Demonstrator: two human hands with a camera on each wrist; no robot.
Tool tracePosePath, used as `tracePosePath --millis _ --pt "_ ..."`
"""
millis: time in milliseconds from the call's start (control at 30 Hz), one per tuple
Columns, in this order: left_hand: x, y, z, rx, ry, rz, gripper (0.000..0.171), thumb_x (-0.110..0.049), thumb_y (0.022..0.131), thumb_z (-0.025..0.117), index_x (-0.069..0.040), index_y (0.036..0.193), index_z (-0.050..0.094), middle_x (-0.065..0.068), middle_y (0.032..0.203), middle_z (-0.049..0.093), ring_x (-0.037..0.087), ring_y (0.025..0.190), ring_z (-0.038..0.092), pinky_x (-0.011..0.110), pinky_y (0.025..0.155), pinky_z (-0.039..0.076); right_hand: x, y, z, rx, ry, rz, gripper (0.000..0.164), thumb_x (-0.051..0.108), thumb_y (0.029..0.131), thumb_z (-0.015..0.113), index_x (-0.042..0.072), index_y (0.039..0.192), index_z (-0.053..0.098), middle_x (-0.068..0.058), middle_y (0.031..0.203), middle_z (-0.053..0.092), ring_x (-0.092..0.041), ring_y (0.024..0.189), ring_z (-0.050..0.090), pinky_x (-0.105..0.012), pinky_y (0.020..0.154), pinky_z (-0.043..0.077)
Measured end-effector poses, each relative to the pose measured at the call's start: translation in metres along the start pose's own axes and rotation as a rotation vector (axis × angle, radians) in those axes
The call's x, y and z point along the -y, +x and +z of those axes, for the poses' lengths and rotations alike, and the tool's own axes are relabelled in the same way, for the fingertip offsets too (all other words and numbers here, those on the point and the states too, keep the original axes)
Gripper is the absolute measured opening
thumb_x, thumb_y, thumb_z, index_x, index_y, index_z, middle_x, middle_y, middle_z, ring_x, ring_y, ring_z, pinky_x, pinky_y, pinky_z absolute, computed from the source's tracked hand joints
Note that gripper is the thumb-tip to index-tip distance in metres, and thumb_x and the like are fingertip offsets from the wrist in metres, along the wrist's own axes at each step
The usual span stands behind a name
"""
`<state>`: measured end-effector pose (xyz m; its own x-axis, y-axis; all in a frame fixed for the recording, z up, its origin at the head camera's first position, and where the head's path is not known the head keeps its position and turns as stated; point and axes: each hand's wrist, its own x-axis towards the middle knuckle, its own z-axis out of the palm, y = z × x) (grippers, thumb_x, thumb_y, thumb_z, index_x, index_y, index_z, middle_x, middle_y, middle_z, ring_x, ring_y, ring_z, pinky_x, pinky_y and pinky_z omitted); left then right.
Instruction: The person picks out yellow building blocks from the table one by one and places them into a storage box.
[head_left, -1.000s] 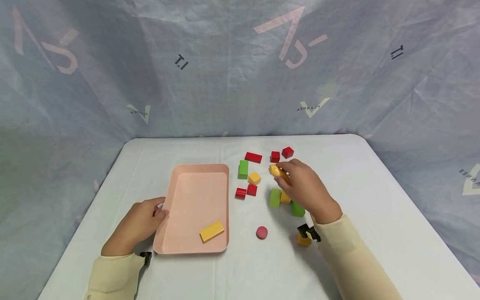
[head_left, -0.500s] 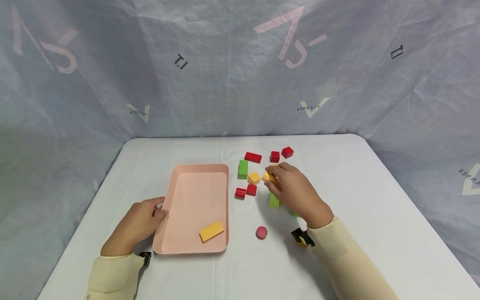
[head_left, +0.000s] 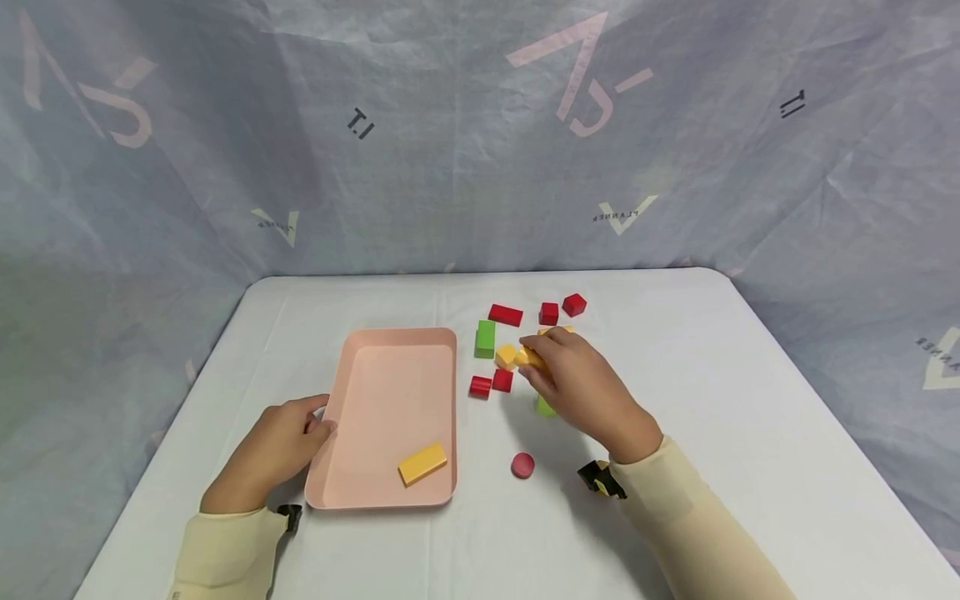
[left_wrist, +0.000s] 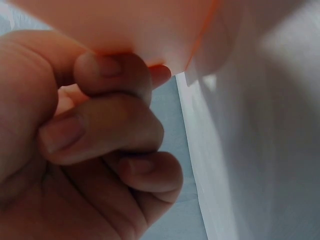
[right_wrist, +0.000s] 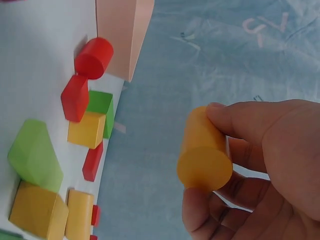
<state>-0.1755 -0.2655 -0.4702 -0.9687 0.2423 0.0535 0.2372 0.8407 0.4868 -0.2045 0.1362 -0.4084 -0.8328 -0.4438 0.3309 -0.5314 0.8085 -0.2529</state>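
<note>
My right hand (head_left: 585,387) pinches a yellow cylinder block (right_wrist: 205,155) between thumb and fingertips. It is raised over the table, and in the head view it overlaps a yellow cube (head_left: 506,356) near the middle of the scattered blocks. A rectangular pink tray (head_left: 393,392) lies to the left of the blocks. My left hand (head_left: 270,454) grips its left rim. In the left wrist view the fingers (left_wrist: 107,125) curl at the tray's underside edge. One yellow rectangular block (head_left: 422,463) lies inside the tray, towards its near right corner.
Red blocks, including a red cylinder (head_left: 481,387) and a red bar (head_left: 506,315), stand right of the tray. A green block (head_left: 485,339) is by them. A light green block (right_wrist: 32,155) is partly hidden by my hand in the head view. A round red disc (head_left: 522,465) lies nearer.
My right hand has moved left and slightly towards me with the yellow cylinder block, slowing in the last half second. The left hand and the tray have stayed in place.
</note>
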Motion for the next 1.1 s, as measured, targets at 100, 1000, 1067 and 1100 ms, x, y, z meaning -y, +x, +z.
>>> tracePosePath --millis 100,1000,1067,1100 --pt "0.000 0.000 0.000 -0.001 -0.004 -0.004 0.033 -0.010 0.090 0.059 -0.003 0.122 0.058 -0.005 0.053 0.042 0.009 0.043 0.036 0.029 0.043 0.034 0.004 0.000 0.001 -0.011 0.002 -0.029 0.038 0.028 0.087 0.069 0.011 0.120 0.060 0.002 0.100 0.054 -0.011 0.087 0.045 -0.033 0.073 0.050" --pt "0.000 0.000 0.000 0.000 0.003 -0.002 0.032 -0.010 0.089 0.059 -0.003 0.121 0.058 -0.006 0.053 0.042 0.009 0.044 0.036 0.029 0.043 0.034 0.037 -0.003 0.023 0.008 0.009 -0.186 0.039 0.030 0.085 0.071 0.015 0.120 0.061 0.006 0.100 0.055 -0.004 0.087 0.043 -0.022 0.072 0.048" --pt "0.000 0.000 0.000 0.002 0.001 -0.005 0.033 -0.010 0.089 0.059 -0.002 0.121 0.058 -0.006 0.053 0.042 0.009 0.044 0.036 0.029 0.043 0.034 0.038 -0.002 0.023 0.008 0.007 -0.186 0.040 0.031 0.085 0.071 0.015 0.120 0.061 0.006 0.099 0.054 -0.003 0.086 0.042 -0.021 0.072 0.048" --pt "0.000 0.000 0.000 0.001 0.001 -0.006 0.033 -0.011 0.090 0.059 -0.002 0.122 0.058 -0.006 0.053 0.042 0.009 0.044 0.036 0.029 0.043 0.034 0.038 -0.002 0.023 0.009 0.006 -0.184 0.040 0.031 0.085 0.071 0.015 0.121 0.061 0.007 0.099 0.054 -0.003 0.086 0.042 -0.020 0.071 0.048"
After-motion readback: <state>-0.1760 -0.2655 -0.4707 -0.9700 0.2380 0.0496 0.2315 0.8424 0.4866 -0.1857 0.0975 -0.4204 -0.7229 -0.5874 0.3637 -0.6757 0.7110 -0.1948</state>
